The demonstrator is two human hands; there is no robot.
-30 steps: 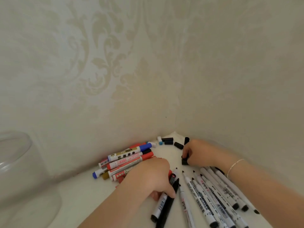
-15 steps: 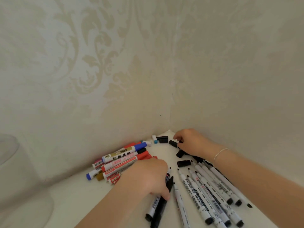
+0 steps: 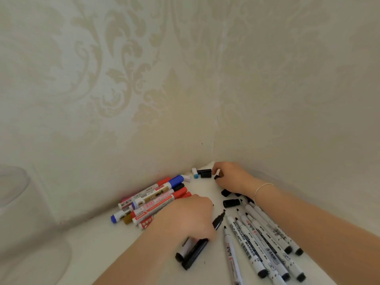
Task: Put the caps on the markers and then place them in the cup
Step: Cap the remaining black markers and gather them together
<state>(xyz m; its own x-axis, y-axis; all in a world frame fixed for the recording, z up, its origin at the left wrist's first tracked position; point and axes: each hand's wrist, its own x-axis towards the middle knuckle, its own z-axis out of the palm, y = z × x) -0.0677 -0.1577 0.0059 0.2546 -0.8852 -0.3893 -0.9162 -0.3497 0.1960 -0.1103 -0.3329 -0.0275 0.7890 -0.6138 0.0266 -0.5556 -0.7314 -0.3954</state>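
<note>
Your right hand (image 3: 230, 177) had reached further into the corner, its fingers (image 3: 217, 173) now pinching a cap (image 3: 218, 174). Your left hand (image 3: 189, 219) still gripped a black marker (image 3: 197, 251); capping seemed next.

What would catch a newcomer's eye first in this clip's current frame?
Two bare hands working among scattered markers in a wall corner: the left hand grips a black marker at centre, and the right hand pinches a small cap near the corner. A fan of uncapped white markers lies lower right.
</note>
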